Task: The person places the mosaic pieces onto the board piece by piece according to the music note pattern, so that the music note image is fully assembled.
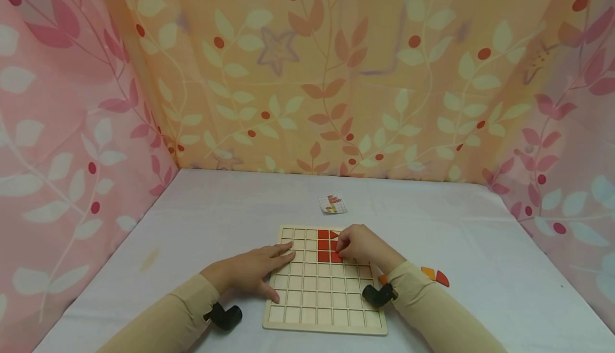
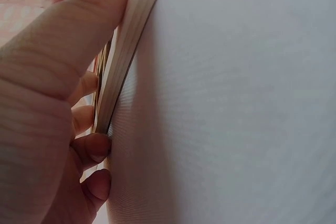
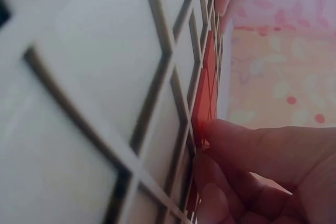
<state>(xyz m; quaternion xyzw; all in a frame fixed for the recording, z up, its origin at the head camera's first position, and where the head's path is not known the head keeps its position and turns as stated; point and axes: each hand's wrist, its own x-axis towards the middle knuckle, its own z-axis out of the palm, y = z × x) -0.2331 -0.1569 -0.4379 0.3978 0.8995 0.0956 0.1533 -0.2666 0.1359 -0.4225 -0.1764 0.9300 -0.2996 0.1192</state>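
Observation:
A wooden grid board (image 1: 307, 302) lies on the table, and several red tiles (image 1: 324, 244) fill squares near its far edge. My left hand (image 1: 247, 270) rests along the board's left side with its fingers spread. In the left wrist view, the thumb (image 2: 89, 22) lies against the board's edge (image 2: 128, 45), the other fingers beyond it. My right hand (image 1: 363, 246) is over the red tiles with thumb and fingers curled together. The right wrist view has its thumb and fingertips (image 3: 220, 129) pinching at a red tile (image 3: 202, 108) at the board's surface, partly hidden by the fingers.
A small picture card (image 1: 332, 203) with a coloured grid pattern lies beyond the board. Orange and red pieces (image 1: 437, 276) lie on the white table right of the board, partly behind the right forearm. Patterned curtains (image 1: 307, 75) stand at the back and sides.

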